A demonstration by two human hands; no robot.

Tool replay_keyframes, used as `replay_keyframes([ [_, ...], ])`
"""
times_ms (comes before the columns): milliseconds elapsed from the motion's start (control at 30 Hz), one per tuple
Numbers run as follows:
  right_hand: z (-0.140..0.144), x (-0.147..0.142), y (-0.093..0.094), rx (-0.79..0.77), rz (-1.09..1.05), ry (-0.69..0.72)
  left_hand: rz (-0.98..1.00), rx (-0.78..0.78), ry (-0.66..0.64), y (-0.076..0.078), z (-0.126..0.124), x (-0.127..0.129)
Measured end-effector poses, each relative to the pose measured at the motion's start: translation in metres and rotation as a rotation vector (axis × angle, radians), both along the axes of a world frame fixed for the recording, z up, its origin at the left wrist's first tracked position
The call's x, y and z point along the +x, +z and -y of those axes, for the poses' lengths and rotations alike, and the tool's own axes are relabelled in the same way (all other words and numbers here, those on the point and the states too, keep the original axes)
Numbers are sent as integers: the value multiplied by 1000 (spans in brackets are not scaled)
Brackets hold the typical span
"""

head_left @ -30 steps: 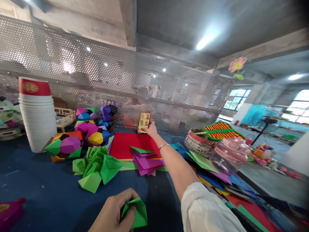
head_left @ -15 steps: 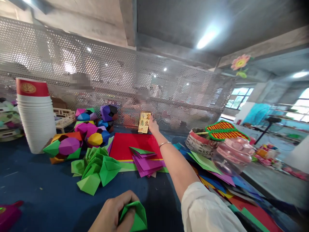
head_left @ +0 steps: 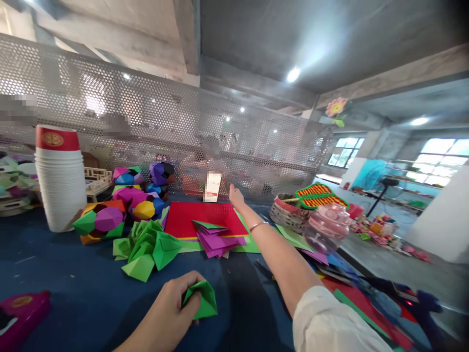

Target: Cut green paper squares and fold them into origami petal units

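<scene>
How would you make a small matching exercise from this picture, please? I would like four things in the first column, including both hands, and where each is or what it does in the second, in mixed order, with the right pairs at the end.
Column one
1. left hand
2. right hand
3. stack of paper cups
4. purple folded papers

Column two
A. lying over the front edge of the red sheets
B. stretched out near the phone
C. gripping a green folded paper
D. standing at the left side of the picture

Right pairs: 1-C, 2-B, 3-D, 4-A
</scene>
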State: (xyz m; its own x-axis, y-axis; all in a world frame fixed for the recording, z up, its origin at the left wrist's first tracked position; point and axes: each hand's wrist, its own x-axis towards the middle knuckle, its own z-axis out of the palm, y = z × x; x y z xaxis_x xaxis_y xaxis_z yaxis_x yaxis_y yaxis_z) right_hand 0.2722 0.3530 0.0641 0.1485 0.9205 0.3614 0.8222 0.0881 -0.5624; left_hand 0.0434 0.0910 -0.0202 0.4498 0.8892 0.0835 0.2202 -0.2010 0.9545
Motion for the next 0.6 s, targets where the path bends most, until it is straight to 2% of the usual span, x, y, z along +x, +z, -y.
replay_keyframes([
  [100,20,-1,1,-52,-152,7,17,27,5,2,-1,0],
  [200,52,-6,-3,-92,-279,74,36,69,13,3,-2,-2],
  [300,99,-15,-13,-119,-372,196,55,111,48,6,-5,-6],
  [500,213,-42,-43,-133,-485,487,98,218,145,17,-14,-14],
  [600,252,-54,-55,-125,-513,568,105,292,185,23,-16,-16],
])
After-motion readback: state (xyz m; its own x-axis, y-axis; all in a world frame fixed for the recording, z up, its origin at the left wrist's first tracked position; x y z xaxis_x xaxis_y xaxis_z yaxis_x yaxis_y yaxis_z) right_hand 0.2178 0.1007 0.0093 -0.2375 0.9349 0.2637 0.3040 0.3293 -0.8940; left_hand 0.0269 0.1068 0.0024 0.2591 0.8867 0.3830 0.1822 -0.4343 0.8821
